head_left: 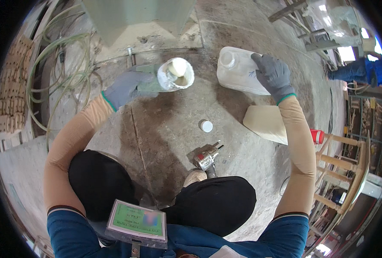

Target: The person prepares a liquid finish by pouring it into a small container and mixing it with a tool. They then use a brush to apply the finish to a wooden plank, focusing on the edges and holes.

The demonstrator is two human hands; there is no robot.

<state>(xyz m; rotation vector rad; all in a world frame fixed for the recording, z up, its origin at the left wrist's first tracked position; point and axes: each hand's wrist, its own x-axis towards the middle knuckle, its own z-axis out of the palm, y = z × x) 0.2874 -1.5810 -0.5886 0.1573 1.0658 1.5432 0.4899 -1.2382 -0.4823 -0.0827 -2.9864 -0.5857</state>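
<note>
My left hand [128, 87], in a grey glove, is closed around a pale greenish plastic container [150, 81]. The container's open mouth faces up, with white smears on the rim. Inside it sits an off-white rounded piece [176, 67] that I cannot identify. On the right, a white plastic jug [238, 69] rests on the floor. My gloved right hand [275, 75] grips its handle side, with the fingers partly hidden. A small white cap [206, 126] lies on the floor between my hands, nearer to me.
An air impact wrench [207, 159] lies by my shoe. A cream-coloured jug [264, 122] with a red end [317, 136] is under my right forearm. A machine base [139, 26] stands ahead, coiled hose [66, 64] at left, wooden furniture [341, 163] and a person [367, 71] at right.
</note>
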